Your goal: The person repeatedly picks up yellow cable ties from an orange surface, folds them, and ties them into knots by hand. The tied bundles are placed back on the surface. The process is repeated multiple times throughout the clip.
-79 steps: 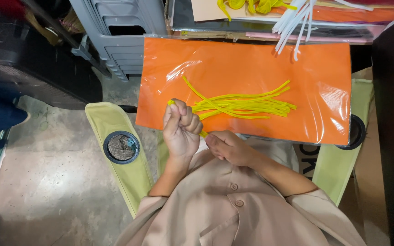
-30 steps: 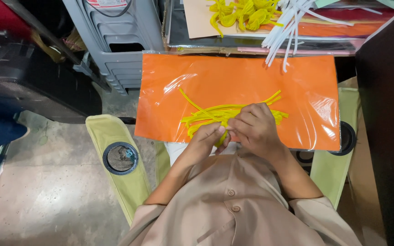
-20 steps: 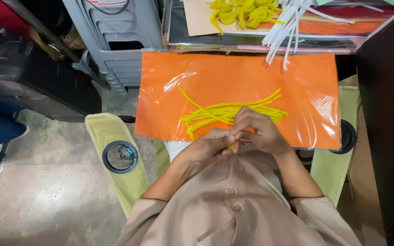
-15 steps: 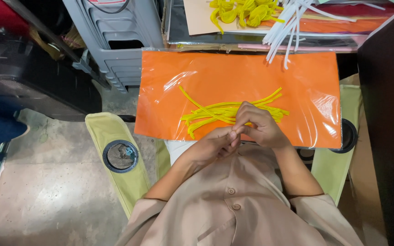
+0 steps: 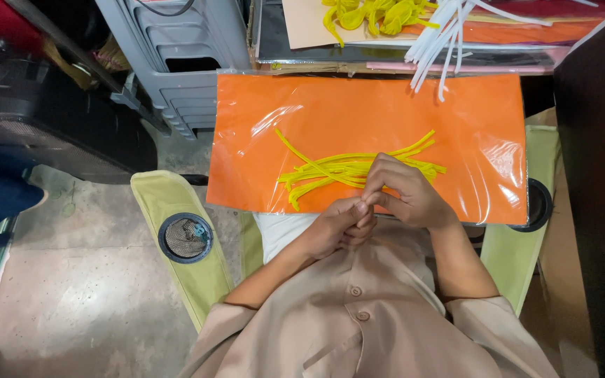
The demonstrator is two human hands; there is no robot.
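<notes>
Left hand (image 5: pixel 334 227) and right hand (image 5: pixel 404 196) met at near edge of orange sheet (image 5: pixel 365 105) lying across lap; both sets of fingers curled and pinched together at one spot, whether strip was held between them could not be told; yellow strips (image 5: pixel 330 170) lay loose on plastic-wrapped sheet, just beyond right-hand knuckles; white strips (image 5: pixel 442 35) and yellow bundle (image 5: pixel 379 14) on counter (image 5: pixel 274 42) beyond; green chair cup holder (image 5: pixel 185 238) to left.
</notes>
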